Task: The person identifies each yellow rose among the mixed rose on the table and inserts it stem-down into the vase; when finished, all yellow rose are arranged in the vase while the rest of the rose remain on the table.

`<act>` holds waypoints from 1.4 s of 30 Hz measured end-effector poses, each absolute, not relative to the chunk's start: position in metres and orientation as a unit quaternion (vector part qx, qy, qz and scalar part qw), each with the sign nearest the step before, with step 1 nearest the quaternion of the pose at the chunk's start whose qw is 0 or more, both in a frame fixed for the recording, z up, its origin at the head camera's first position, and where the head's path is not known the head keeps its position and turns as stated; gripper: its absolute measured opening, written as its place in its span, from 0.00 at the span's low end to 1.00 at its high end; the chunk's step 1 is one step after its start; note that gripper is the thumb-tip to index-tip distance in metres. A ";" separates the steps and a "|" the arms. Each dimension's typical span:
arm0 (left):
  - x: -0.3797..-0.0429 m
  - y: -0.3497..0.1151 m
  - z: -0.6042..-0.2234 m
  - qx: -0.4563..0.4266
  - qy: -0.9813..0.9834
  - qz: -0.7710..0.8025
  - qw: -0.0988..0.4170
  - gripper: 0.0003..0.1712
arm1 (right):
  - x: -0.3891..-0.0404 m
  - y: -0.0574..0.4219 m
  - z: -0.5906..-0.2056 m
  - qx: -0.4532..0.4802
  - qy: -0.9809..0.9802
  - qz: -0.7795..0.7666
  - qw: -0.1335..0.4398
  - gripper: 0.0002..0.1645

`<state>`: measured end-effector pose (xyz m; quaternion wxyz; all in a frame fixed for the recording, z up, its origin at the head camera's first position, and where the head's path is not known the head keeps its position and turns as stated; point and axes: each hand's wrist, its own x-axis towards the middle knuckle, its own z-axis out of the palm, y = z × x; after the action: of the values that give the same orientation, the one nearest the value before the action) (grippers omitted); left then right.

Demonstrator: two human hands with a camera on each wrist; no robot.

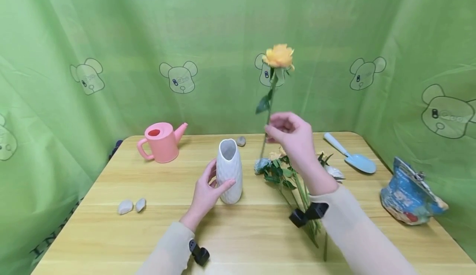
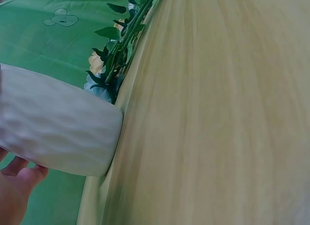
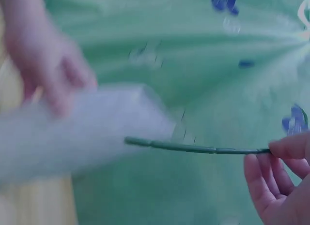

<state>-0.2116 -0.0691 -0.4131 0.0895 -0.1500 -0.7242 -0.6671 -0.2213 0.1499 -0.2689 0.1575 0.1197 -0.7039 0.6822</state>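
A white textured vase [image 1: 231, 171] stands upright on the wooden table, its slanted mouth facing up. My left hand [image 1: 213, 190] grips the vase's lower left side, thumb across the front. Above the table, right of the vase, my right hand [image 1: 291, 136] pinches the green stem [image 3: 193, 148] of a yellow-orange rose [image 1: 279, 56] between thumb and fingertips. The rose is upright, bloom on top, one leaf partway down. In the right wrist view the stem's cut end overlaps the vase's mouth. Beneath the right forearm lies a bunch of artificial flowers [image 1: 280, 171], partly hidden by it.
A pink watering can [image 1: 163, 144] stands at the back left. Two pale stones [image 1: 125, 206] lie at left, and a grey stone [image 1: 241, 141] behind the vase. On the right are a light blue trowel [image 1: 358, 162] and a blue patterned pouch [image 1: 407, 198]. Green curtains [image 1: 223, 27] surround the table.
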 end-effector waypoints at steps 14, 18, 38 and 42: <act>-0.215 -0.071 -0.414 -0.166 -0.720 -0.669 0.082 0.40 | -0.254 0.079 -0.286 0.183 -0.738 0.615 0.207 0.14; -0.215 -0.070 -0.415 -0.169 -0.719 -0.670 0.080 0.39 | -0.250 0.080 -0.303 0.183 -0.764 0.581 0.213 0.10; -0.231 -0.074 -0.438 -0.163 -0.715 -0.674 0.084 0.41 | -0.218 0.151 -0.360 0.119 -0.826 0.521 0.180 0.10; -0.231 -0.073 -0.441 -0.168 -0.717 -0.670 0.095 0.41 | -0.209 0.179 -0.372 0.093 -0.830 0.529 0.153 0.12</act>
<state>-0.2312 -0.0731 -0.4414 0.0946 -0.1684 -0.7166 -0.6702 -0.2095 0.1789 -0.3718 0.1530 0.0925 -0.8299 0.5285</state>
